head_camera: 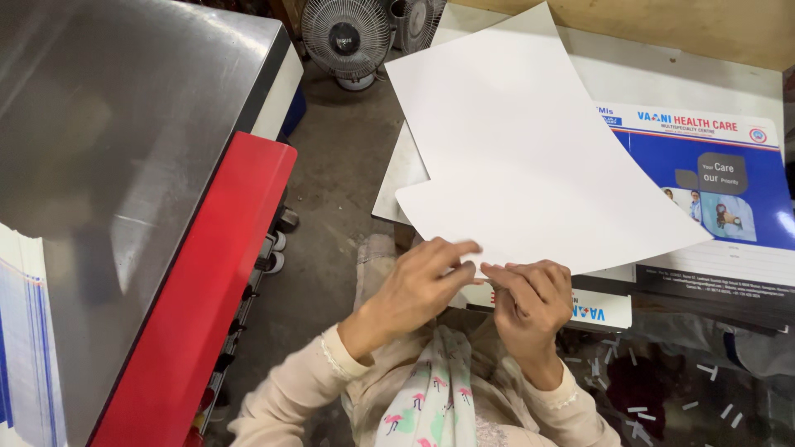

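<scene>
Workshop floor, grey concrete, seen from above. Steel-topped machine (pixel 108 165) with a red side panel (pixel 207 298) stands at left; two small fans (pixel 348 37) on the floor beyond. At right, a counter (pixel 687 74) carries a stack of printed blue-and-white sheets (pixel 712 199).

Large blank white sheet (pixel 530 157) lies angled over that stack, its near edge overhanging toward the person. Left hand (pixel 418 285): fingers curled, tips pinching the sheet's near edge. Right hand (pixel 530 302): likewise closed on the same edge, just beside the left, fingertips almost touching.

Handling judgement: sheet looks thin, light and flexible. It bows slightly, so likely to crease or slip if gripped hard. Best held at the near edge or corners with both hands.

Small paper offcuts (pixel 662 397) scattered at lower right.
</scene>
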